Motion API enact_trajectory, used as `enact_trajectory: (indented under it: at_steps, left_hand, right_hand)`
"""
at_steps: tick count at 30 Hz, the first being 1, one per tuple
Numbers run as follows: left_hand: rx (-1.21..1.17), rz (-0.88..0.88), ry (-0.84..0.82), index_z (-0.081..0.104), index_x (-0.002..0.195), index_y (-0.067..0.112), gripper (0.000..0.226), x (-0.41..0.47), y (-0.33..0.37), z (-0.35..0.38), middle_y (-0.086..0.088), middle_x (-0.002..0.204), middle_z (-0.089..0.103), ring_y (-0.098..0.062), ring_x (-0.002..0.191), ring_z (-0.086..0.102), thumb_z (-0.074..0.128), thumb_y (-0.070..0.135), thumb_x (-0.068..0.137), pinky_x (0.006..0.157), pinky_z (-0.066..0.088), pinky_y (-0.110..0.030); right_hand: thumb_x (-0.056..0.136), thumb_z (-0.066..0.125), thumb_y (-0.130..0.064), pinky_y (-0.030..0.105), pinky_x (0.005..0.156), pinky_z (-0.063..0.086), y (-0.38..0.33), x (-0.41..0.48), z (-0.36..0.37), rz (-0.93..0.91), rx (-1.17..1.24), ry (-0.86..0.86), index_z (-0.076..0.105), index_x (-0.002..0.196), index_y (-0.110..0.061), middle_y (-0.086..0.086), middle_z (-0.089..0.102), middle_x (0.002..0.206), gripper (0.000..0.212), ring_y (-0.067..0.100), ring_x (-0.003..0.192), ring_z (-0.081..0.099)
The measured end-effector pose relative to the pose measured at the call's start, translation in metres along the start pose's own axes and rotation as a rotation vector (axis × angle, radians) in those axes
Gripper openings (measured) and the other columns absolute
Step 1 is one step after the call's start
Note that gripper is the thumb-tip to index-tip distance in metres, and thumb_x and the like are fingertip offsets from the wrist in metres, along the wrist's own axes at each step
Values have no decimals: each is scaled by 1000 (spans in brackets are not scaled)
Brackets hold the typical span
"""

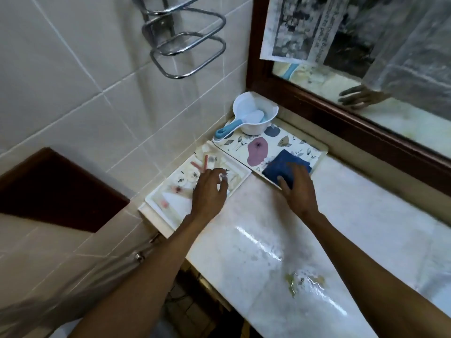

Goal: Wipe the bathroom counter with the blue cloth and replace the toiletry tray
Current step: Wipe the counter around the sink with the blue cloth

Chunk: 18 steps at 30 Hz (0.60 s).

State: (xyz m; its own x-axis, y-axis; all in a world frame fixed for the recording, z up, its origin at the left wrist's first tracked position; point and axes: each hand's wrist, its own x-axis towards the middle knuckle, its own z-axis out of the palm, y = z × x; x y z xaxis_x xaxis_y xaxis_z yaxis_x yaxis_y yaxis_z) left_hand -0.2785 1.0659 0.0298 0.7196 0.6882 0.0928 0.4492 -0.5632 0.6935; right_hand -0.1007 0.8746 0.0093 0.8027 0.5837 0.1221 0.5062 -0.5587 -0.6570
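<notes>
Counter (280, 240) wet; left fingers (220, 181) spread over tray (156, 208); right hand (296, 189) flat on blue cloth (280, 164)

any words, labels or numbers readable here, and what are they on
Nothing can be read with confidence.
Newspaper sheet stuck on the mirror: printed columns and a bolder line along one edge, too blurred to read.
Toiletry tray: small items with dark marks, too small to tell.
Blue cloth, floral tray, white scoop: no text visible.
</notes>
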Motion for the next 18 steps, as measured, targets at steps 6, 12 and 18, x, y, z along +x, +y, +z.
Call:
enact_trajectory:
  at_steps: [6,12,18]
  left_hand:
    - [-33,117,-196,59,128,13,32,37,61,80,-11,121,60,-29,116,53,55,25,99,97,48,-41]
    - [69,-41,-385,23,156,9,75,84,91,143,-21,147,45,-40,132,45,61,33,96,107,41,-48]
    - [114,-36,-302,35,151,10,68,108,89,186,-20,125,63,-40,114,59,62,34,93,96,48,-50]
  right_hand:
    - [96,58,-26,45,97,47,73,-23,-42,204,-94,137,50,130,-14,7,51,133,37,28,118,54]
    - [99,51,-34,48,114,31,127,-14,-48,322,-259,20,41,144,-6,16,35,156,53,34,141,35]
    - [103,21,-49,49,124,6,152,-8,-32,353,-402,-42,18,157,-13,12,6,166,65,28,154,5]
